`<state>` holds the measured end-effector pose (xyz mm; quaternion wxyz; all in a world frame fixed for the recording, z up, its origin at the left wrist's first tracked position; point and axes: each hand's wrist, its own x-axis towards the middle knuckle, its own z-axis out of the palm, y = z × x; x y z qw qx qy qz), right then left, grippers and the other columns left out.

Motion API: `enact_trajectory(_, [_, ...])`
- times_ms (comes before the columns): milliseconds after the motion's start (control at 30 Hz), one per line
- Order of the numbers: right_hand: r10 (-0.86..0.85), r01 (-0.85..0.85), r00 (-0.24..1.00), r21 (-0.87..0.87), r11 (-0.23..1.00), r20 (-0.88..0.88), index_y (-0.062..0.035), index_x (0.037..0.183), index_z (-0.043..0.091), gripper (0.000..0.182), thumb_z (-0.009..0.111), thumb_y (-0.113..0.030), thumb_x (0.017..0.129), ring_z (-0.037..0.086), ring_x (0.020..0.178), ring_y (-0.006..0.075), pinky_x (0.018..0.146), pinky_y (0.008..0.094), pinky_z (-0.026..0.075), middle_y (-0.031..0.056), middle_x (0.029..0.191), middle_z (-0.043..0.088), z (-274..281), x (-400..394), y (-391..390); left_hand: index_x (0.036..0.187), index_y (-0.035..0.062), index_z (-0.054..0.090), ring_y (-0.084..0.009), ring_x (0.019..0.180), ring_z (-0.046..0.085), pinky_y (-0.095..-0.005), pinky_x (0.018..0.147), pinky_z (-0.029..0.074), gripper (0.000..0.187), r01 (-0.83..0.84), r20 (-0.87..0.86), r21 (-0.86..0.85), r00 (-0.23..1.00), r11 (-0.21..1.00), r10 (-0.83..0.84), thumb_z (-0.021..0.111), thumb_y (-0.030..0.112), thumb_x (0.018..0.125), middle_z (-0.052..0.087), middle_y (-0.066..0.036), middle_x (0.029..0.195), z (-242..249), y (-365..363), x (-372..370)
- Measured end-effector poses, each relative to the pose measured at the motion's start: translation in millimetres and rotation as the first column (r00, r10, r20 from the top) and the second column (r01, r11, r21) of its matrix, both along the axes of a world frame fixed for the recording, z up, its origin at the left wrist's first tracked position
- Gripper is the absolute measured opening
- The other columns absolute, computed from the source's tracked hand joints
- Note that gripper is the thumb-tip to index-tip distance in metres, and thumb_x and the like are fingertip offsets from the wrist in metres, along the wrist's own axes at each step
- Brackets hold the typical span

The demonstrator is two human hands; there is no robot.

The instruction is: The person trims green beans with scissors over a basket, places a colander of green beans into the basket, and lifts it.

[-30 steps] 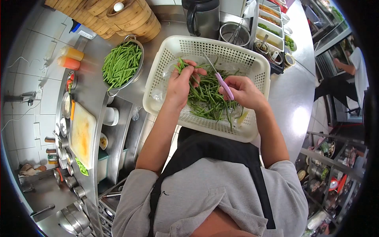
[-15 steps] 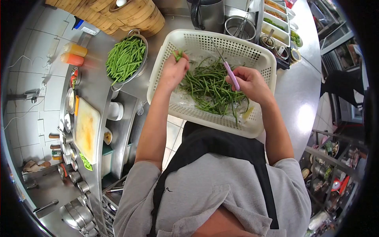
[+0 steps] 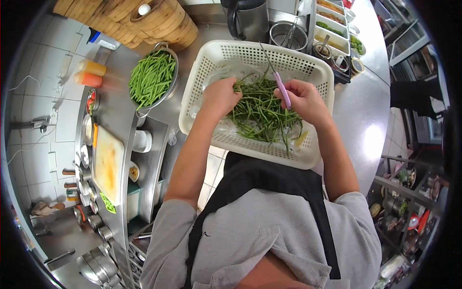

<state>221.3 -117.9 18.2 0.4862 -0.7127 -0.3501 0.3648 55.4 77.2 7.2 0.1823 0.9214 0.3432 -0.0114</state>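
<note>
My right hand [image 3: 305, 102] is closed around the pink-purple handle of a small knife [image 3: 280, 86], whose thin blade points up and away over the basket. Long green beans [image 3: 262, 108] lie tangled on clear plastic inside a cream perforated basket [image 3: 190, 103]. At the pile's left side, my left hand [image 3: 222, 98] has its fingers closed on some of the beans; the fingertips are partly hidden. Left of the basket, a metal colander [image 3: 176, 72] is heaped with shorter cut green beans [image 3: 153, 78].
Bamboo steamers [image 3: 161, 24], a metal jug [image 3: 248, 19] and a steel pot with a whisk [image 3: 288, 36] stand behind the basket. Containers of chopped ingredients [image 3: 331, 30] are at the back right. A cutting board [image 3: 108, 164] and sauce bottles [image 3: 89, 78] lie to the left.
My left hand has moved right and down from the basket's left side to the bean pile. The green pieces it held up earlier are no longer visible. My right hand stays nearly still with the knife.
</note>
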Motion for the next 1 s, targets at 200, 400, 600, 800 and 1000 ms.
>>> enact_trajectory(200, [-0.003,0.003,1.0,-0.001,1.0,-0.024,0.0005,0.093,0.073,0.031,0.077,-0.03,0.092,0.058,0.063,0.0059,0.057,0.0245,0.044,-0.0008,0.071,0.065,3,-4,2,0.098,0.0086,0.07,-0.0367,0.09,0.07,-0.0495,0.077,0.054,0.017,0.289,-0.068,0.098,0.957,0.952,-0.283,0.069,0.021,0.086,0.073,-0.017,0.089,-18,-8,1])
enact_trajectory(400, [-0.056,0.056,0.998,0.011,0.998,-0.036,0.0013,0.089,0.073,0.037,0.08,-0.035,0.089,0.056,0.063,0.0068,0.057,0.0258,0.043,-0.0001,0.069,0.064,0,-1,1,0.105,0.0118,0.073,-0.0376,0.09,0.07,-0.0487,0.079,0.054,0.023,0.112,0.013,0.052,0.994,0.992,-0.113,0.073,0.024,0.086,0.073,-0.016,0.091,0,-3,2])
enact_trajectory(600, [-0.036,0.036,0.999,0.01,0.999,-0.025,0.0012,0.089,0.073,0.038,0.08,-0.036,0.089,0.056,0.062,0.007,0.057,0.0259,0.043,0.0004,0.069,0.064,3,-4,2,0.105,0.0131,0.074,-0.0365,0.088,0.07,-0.0477,0.078,0.055,0.022,0.268,-0.03,0.105,0.963,0.958,-0.266,0.072,0.025,0.087,0.073,-0.016,0.09,-29,-6,1])
enact_trajectory(800, [-0.026,0.026,1.0,0.002,1.0,-0.001,0.0002,0.092,0.073,0.032,0.077,-0.032,0.092,0.057,0.063,0.0058,0.058,0.0244,0.043,-0.0003,0.07,0.065,-1,0,2,0.105,0.0132,0.075,-0.0355,0.089,0.07,-0.0477,0.078,0.055,0.021,0.342,-0.034,0.085,0.94,0.936,-0.341,0.07,0.027,0.09,0.073,-0.016,0.091,-26,-10,-2])
enact_trajectory(1000, [-0.034,0.035,0.999,0.028,0.999,-0.019,0.0001,0.092,0.073,0.031,0.077,-0.03,0.092,0.057,0.063,0.0053,0.057,0.0243,0.043,-0.0007,0.07,0.065,1,-3,1,0.109,0.0127,0.075,-0.034,0.086,0.07,-0.0459,0.076,0.055,0.026,0.272,0.006,0.066,0.962,0.96,-0.273,0.07,0.031,0.092,0.074,-0.014,0.09,-17,-13,1])
